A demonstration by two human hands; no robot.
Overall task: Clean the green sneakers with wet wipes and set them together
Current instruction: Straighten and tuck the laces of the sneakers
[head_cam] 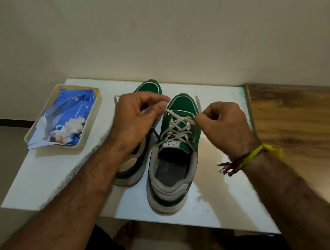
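Observation:
Two green sneakers with white soles stand side by side on a white board (223,199), toes pointing away from me. The right sneaker (172,169) shows fully; its white lace (178,124) is stretched out to both sides. My left hand (137,118) pinches one lace end above the left sneaker (149,89), hiding most of that shoe. My right hand (224,127) pinches the other lace end beside the right shoe's toe. A blue wet wipes pack (69,109) lies in a cream tray (95,114) at the left.
A crumpled white wipe (75,124) lies on the pack in the tray. The wall rises close behind the board. A wooden surface (310,126) adjoins the board on the right. My legs show below the board's front edge.

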